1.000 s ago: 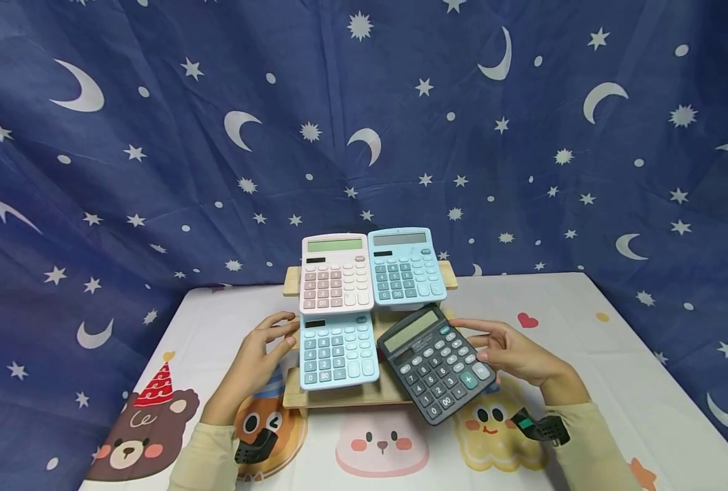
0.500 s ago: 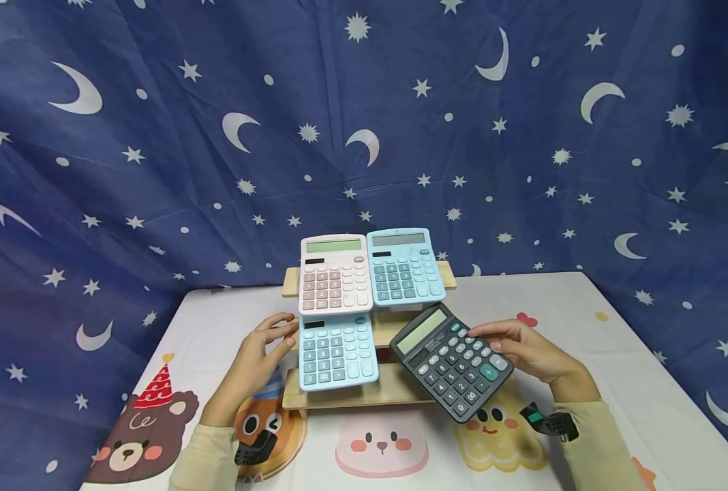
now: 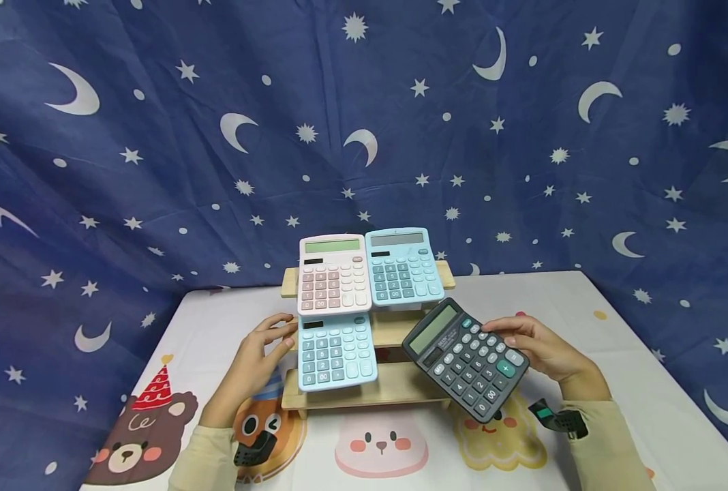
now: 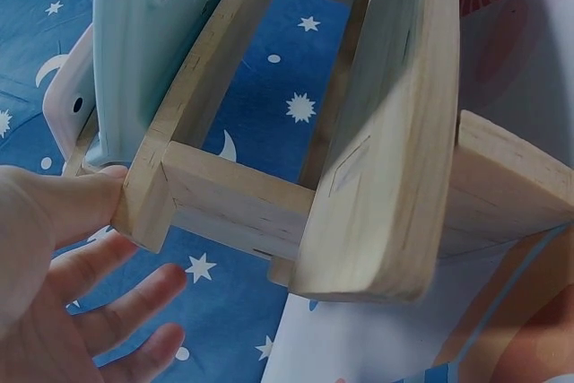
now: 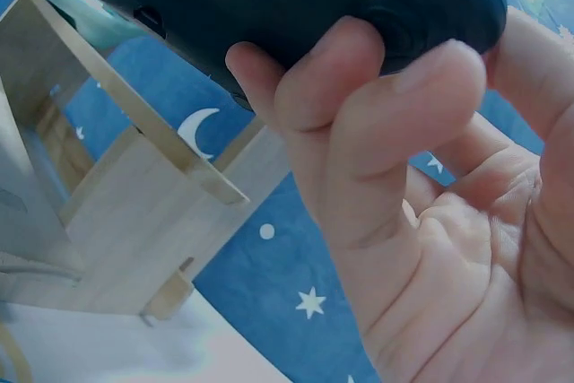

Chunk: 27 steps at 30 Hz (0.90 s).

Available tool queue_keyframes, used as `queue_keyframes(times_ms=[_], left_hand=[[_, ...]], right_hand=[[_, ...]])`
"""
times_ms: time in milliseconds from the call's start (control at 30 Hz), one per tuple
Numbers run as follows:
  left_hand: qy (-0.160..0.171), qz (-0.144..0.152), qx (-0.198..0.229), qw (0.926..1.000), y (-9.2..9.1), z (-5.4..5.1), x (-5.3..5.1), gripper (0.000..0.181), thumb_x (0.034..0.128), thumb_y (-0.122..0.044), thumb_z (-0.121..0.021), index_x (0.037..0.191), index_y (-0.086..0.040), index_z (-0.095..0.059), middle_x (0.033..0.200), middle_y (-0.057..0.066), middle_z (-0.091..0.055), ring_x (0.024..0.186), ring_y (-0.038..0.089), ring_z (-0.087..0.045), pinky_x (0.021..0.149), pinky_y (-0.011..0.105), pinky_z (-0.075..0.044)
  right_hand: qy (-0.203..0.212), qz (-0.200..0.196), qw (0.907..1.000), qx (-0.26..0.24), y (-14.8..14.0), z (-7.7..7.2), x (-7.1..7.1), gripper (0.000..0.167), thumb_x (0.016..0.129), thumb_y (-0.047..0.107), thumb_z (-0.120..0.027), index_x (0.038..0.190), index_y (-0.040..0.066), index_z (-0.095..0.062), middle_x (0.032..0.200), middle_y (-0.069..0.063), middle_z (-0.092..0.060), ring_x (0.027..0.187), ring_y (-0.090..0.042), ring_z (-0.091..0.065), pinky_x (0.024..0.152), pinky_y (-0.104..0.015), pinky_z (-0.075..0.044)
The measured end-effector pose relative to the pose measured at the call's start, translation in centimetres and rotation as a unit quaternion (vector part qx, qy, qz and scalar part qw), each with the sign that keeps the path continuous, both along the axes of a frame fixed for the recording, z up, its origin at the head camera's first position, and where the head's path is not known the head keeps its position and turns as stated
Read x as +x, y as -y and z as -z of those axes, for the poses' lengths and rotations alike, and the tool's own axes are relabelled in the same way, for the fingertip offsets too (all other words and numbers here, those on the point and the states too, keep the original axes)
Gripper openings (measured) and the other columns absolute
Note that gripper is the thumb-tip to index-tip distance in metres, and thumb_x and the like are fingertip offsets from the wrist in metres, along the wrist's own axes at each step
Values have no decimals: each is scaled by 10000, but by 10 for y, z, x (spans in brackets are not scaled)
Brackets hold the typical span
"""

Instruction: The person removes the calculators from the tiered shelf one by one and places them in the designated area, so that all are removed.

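A black calculator (image 3: 469, 365) is tilted in front of the right end of a wooden stepped rack (image 3: 395, 392). My right hand (image 3: 544, 346) holds it by its right edge, thumb on the key side and fingers curled against its dark back (image 5: 269, 6) in the right wrist view. My left hand (image 3: 255, 354) grips the left end of the rack's slat, the thumb pressing the wood, the other fingers loosely bent below. Close by that hand, a blue calculator (image 3: 337, 351) leans on the lower level. A pink calculator (image 3: 335, 276) and another blue calculator (image 3: 404, 266) stand above.
Beneath the rack lies a white cloth (image 3: 217, 327) printed with cartoon animals. A dark blue curtain (image 3: 364, 136) with moons and stars hangs right behind the rack. Bare slats of the rack show to the right of the lower blue calculator.
The black calculator has moved right, away from the lower blue calculator, together with my right hand. My left hand stays at the rack's left end.
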State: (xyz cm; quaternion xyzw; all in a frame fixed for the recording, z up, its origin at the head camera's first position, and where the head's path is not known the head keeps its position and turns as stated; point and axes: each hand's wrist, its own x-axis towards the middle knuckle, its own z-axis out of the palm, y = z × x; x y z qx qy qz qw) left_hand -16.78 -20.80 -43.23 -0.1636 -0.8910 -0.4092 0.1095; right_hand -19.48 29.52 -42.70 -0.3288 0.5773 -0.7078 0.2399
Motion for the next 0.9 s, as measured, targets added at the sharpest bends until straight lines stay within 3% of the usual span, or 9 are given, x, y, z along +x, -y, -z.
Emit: queue_keyframes(times_ms=[367,733,900], left_hand=[[135,-58,-28,9999,2,2,-2,344,995,-96,-623,1300,60,-651,1447,220,-552,1370,452,-497,1036,626,-464],[123,-79,-27,9999,1,4,-2,341,998,-121,-626,1296,42,-662,1449,201,-557,1373,445,-498,1034,620,-469],[115,-58,-47,9999,2,3,-2,345,1002,-131,-623,1297,43,-661,1448,202,-557,1371,449,-498,1033,626,-467]], right_hand=[[-20,-179,9979,-628,-3,-9,2,525,1040,-97,-288,1396,106,-617,1336,-5,-679,1131,-126,-706,868,-269,-595],[-161,893,9935,-690,4,-28,13,575,1030,-114,-265,1357,156,-653,1270,34,-710,1085,-81,-713,838,-236,-599],[-31,1127,9889,-971,4,-29,12,570,1050,-85,-240,1374,161,-640,1258,19,-722,1057,-97,-731,808,-238,-605]])
